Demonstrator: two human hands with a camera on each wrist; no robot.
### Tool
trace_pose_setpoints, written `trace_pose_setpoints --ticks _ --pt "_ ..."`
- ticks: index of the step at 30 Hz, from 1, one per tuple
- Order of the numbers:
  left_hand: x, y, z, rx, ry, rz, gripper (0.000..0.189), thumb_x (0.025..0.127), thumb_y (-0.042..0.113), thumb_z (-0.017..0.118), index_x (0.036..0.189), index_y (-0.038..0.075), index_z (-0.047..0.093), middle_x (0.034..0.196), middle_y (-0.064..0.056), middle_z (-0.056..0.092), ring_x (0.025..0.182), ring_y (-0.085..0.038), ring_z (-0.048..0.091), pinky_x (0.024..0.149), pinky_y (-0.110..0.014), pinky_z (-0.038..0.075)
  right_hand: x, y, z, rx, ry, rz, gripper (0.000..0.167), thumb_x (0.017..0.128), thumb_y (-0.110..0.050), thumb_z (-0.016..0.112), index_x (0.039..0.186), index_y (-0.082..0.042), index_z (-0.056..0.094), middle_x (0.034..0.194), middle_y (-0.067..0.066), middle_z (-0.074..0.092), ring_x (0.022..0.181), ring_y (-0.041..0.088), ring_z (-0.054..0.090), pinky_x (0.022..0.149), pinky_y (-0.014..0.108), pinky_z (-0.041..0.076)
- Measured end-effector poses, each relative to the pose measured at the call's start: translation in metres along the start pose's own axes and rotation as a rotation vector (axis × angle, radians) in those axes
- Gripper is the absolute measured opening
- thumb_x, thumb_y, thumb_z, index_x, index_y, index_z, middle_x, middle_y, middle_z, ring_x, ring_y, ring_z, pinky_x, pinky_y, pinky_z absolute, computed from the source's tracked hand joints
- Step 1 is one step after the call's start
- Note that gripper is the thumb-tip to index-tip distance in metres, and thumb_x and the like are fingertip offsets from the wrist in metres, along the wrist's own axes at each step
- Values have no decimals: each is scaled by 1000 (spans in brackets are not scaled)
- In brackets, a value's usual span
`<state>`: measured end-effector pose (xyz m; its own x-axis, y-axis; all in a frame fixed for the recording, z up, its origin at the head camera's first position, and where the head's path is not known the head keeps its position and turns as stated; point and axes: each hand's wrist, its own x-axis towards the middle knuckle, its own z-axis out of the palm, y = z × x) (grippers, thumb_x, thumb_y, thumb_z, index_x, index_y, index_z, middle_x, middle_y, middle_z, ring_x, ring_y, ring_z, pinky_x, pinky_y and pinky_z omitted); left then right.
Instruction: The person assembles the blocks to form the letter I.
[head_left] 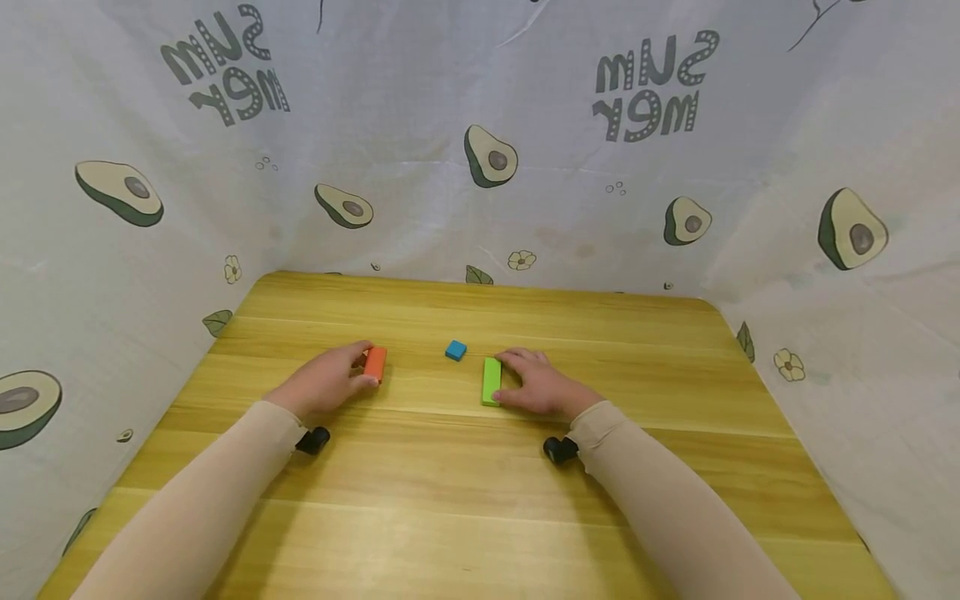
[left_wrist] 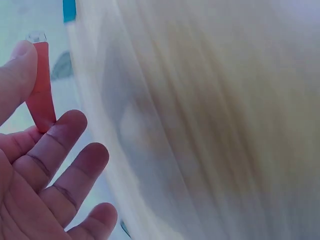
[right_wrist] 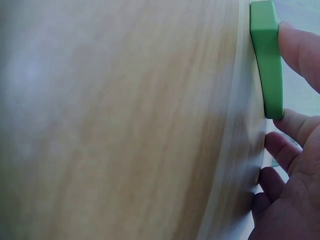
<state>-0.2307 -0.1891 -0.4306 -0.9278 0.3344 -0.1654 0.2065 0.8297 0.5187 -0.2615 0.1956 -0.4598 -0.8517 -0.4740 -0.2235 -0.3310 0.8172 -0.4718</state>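
Observation:
On the left of the table, my left hand (head_left: 324, 380) pinches an orange-red rectangular block (head_left: 376, 364) between thumb and index finger. The left wrist view shows that same block (left_wrist: 42, 85) held by its ends, the other fingers spread apart below it. My right hand (head_left: 543, 385) has its thumb and index finger at opposite ends of a light green oblong block (head_left: 491, 381). Seen from the right wrist, the green block (right_wrist: 268, 60) lies against the tabletop. Between the two hands, a bit farther back, lies a small blue square block (head_left: 455, 350).
The blocks are on a wood-grain table (head_left: 442, 492) with rounded far corners. A whitish curtain (head_left: 420, 217) printed with avocados hangs behind it and along both sides. Black wrist cameras stick out beneath both beige sleeves (head_left: 660, 492).

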Motion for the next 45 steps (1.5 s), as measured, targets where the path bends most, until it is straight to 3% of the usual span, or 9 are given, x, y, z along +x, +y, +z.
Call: trace_pose_setpoints --ticks 20,30,39,45 --pt "-10 70 46 126 -104 159 71 99 41 75 155 7 50 131 -3 70 114 -15 65 107 -42 53 1 2 1 -5 3 -11 81 99 -49 69 165 -15 36 171 14 29 155 44 26 125 65 28" --pt "-9 90 60 155 -122 232 63 98 41 76 147 8 56 105 5 67 90 -11 60 90 -34 54 1 2 1 -2 -3 -9 80 100 -48 69 165 -14 36 172 15 29 155 44 26 125 65 29" --pt "-5 99 72 209 -120 280 60 96 45 77 142 10 61 99 7 68 85 -9 59 85 -32 53 2 3 2 -9 3 -4 80 100 -51 68 165 -16 36 172 14 29 155 43 26 125 65 29" --pt "-2 105 76 259 -115 310 59 95 46 77 138 9 62 106 4 71 90 -10 61 92 -37 53 2 2 1 -3 -2 3 80 100 -52 68 165 -17 37 172 13 28 156 43 25 125 65 28"
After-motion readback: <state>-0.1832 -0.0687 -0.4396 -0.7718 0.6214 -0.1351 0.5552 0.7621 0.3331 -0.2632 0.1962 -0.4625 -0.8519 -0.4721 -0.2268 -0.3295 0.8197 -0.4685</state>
